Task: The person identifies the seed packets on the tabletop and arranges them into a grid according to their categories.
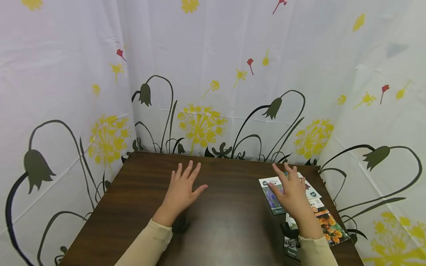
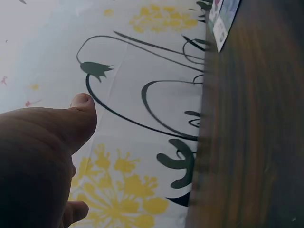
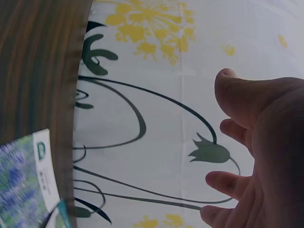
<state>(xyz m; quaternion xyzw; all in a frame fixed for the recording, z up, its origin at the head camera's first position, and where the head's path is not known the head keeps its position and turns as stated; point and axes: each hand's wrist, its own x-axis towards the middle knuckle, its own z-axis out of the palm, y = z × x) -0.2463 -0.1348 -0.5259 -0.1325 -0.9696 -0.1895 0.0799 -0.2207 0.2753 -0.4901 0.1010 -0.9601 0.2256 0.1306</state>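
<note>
My left hand (image 1: 181, 192) hovers over the left middle of the dark wooden table (image 1: 226, 229), fingers spread and holding nothing. Over at the right, my right hand (image 1: 293, 195) is also spread, in front of several flat picture packets that look like seed packets. One shows purple flowers (image 1: 272, 199) and has a white top band. Another has orange blooms (image 1: 332, 229), and a third with a dark lower edge (image 1: 291, 252) lies partly behind the right wrist. The right wrist view shows the purple-flower packet (image 3: 19, 180) on the table, apart from the fingers.
A white curtain (image 1: 213, 44) printed with yellow, red and dark green flowers hangs behind the table and along both sides. The packets overlap one another near the table's right edge. Dark straps (image 1: 181, 224) sit under the wrists.
</note>
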